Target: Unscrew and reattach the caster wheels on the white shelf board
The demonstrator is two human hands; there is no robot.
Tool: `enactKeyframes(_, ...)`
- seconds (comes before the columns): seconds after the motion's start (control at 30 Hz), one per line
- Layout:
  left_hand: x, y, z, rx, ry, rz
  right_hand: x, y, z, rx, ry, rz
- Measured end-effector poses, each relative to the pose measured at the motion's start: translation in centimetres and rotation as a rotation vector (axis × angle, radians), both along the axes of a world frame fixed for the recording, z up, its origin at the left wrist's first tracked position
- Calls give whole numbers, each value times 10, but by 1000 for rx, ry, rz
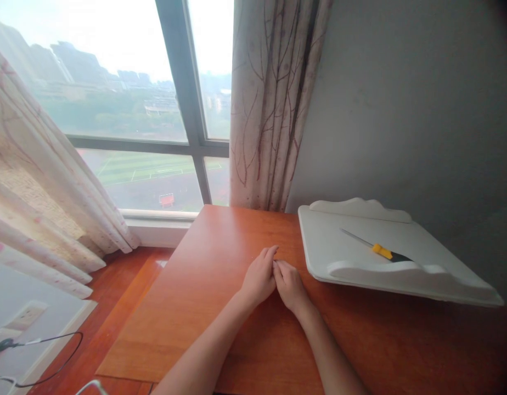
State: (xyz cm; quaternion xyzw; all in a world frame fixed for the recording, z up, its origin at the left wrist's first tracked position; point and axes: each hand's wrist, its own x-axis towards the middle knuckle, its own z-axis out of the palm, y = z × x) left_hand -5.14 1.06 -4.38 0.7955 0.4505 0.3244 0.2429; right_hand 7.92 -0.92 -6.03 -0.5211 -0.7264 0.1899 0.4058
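Observation:
My left hand (259, 278) and my right hand (290, 284) meet over the middle of the wooden table (175, 318). Their fingertips touch. The left fingers are pressed together and bent towards the right hand. On the right hand, the fingers curl inwards against the left. Whether something small lies between them is hidden. To the right of my hands, a screwdriver (383, 251) with a yellow and black handle rests on a white board (331, 241) with wavy raised edges. Neither hand touches the screwdriver or the board.
Beyond the table are a window (134, 181) and a patterned curtain (262, 109), with another curtain (51, 153) at the left. A grey wall (401, 99) stands behind the board. At lower left, a black plug (4, 344) with a cable sits in a wall socket.

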Motion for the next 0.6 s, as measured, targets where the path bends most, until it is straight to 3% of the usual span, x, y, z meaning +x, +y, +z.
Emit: enactKeyframes(0.6, 0, 0, 0, -15, 0, -2, 0, 0, 1, -8, 9, 11)
